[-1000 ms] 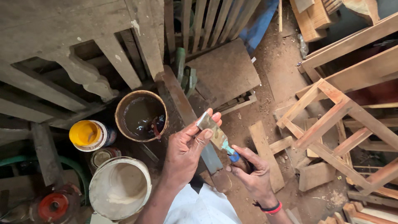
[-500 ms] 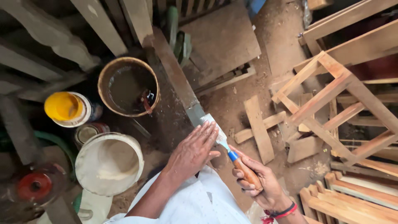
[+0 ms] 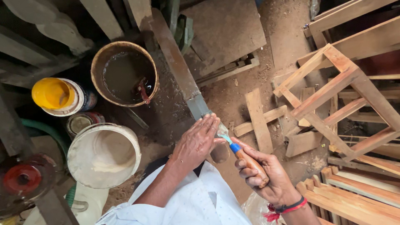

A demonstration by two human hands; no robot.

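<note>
Dusty workshop ground fills the view, strewn with offcuts and sawdust, with a long dark wooden plank [image 3: 177, 62] running from the top of the frame down toward the person's lap. Its lower end sits directly under the left hand [image 3: 196, 141], which lies flat on it, fingers together and stretched forward, pressing down rather than gripping.

Just to the right, the right hand [image 3: 266, 177] is closed around the orange wooden handle of a putty knife [image 3: 235, 150]. A blue collar joins handle to blade, and the blade points up and left, its tip tucked under the left fingertips against the plank end. How much of the blade touches the wood is hard to tell, since the fingers cover it. A red-and-black band circles the right wrist.

Left of the plank stand a brown bucket [image 3: 100, 62] holding dark liquid with a red-handled tool in it, a yellow-lidded tin [image 3: 54, 93], a smaller open tin [image 3: 81, 121] and a pale, putty-smeared white bucket [image 3: 100, 133]. Right of the hands, well apart, are bare wooden stool frames [image 3: 333, 83] and loose short boards [image 3: 256, 116] lying on the ground. White cloth [image 3: 196, 200] covers the person's lap below the forearms.
</note>
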